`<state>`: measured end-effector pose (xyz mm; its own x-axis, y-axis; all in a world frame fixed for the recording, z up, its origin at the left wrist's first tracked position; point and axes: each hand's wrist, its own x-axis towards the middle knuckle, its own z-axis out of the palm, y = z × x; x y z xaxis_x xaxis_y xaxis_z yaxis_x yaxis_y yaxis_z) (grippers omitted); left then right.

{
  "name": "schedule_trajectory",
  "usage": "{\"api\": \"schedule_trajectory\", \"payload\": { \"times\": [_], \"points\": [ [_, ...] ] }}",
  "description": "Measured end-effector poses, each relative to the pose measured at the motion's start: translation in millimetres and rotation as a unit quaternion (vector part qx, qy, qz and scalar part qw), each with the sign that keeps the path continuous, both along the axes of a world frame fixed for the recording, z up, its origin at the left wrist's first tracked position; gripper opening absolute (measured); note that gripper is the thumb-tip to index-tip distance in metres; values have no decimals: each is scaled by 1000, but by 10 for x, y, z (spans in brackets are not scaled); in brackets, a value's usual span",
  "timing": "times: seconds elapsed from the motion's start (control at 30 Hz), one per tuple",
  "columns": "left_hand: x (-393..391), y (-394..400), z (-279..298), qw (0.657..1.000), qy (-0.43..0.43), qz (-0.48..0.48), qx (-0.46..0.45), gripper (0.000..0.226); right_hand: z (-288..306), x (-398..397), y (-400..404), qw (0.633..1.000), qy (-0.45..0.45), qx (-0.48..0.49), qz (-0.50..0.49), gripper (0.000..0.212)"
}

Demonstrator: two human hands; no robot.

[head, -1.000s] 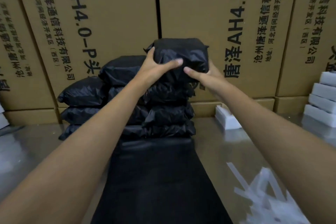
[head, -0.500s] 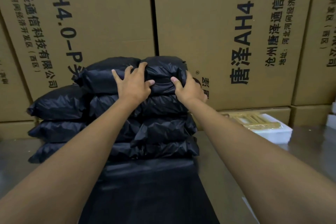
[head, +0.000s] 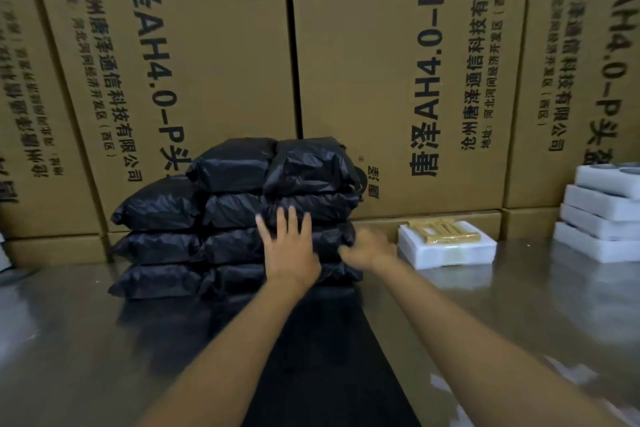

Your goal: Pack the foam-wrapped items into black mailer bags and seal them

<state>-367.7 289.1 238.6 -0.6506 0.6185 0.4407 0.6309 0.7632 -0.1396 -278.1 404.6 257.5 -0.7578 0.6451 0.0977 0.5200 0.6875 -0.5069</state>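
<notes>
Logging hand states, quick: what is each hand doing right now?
Left hand: open, fingers spread against the stacked black mailer bags, holding nothing.
Right hand: motion-blurred beside the stack; cannot be told.

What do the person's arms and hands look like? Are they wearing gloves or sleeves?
No gloves and no sleeves show. The left hand is bare, with no ring, watch or band to be seen, and its forearm is bare down to the frame's edge. The right hand is blurred, but it and its forearm look bare too.
</notes>
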Motion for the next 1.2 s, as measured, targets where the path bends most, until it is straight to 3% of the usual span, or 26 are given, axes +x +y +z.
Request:
{"api": "schedule_trajectory", "payload": {
  "times": [0.2,0.37,0.67,1.2],
  "points": [
    [788,-590,-853,968,-236,-60,-66,69,-904,762,-608,997,-46,-35,55,62],
    [1191,-966,-1334,933,-339,-108,-58,59,-1521,1237,-1113,995,-61,-23,77,62],
    [1322,-1144,-1658,956,-263,-125,31,53,-1947,1642,-1330,988,7,134,75,51],
    [1317,-1174,-1693,960,-243,-134,30,51,-1954,1680,-1278,992,32,81,94,52]
  ]
}}
